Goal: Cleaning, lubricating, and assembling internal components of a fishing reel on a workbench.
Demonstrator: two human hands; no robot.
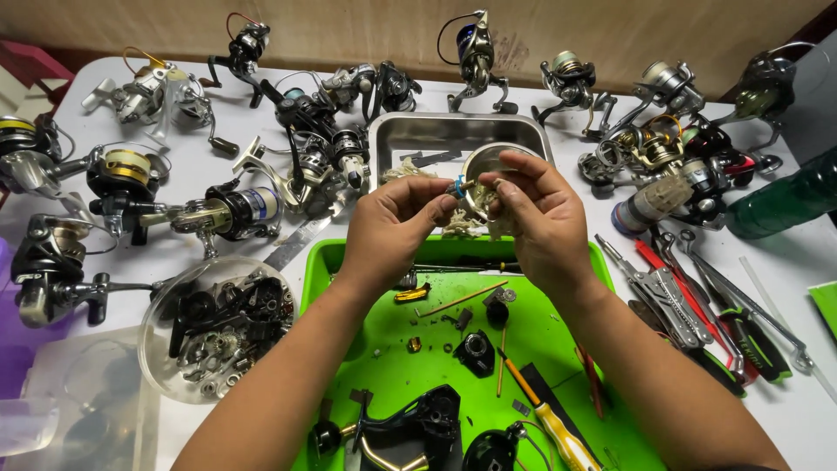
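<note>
Your left hand (392, 222) and right hand (534, 209) meet above the far edge of the green tray (558, 349), at the centre of the view. Between the fingertips of both hands you pinch a small reel part (462, 186), brass-coloured with a blue ring; both hands are clenched on it, the left at its blue end, the right at the other end. The part sits in front of the stainless steel pan (453, 131), which lies at 12 o'clock from your hands and holds a round metal bowl (484, 161) and cotton waste.

On the green tray, at 6 o'clock from your hands, lie a black reel body (418, 419), a small black gear housing (475, 351), a yellow-handled screwdriver (558, 436) and loose screws.

At 8 o'clock, a clear round dish (218, 327) holds mixed black and metal reel parts. At 3 to 4 o'clock, pliers (667, 301) and red-handled tools lie on the white table (785, 392). Spinning reels (227, 209) are spread from 9 o'clock through 12 to 2 o'clock. A green bottle (785, 201) lies at 3 o'clock.
</note>
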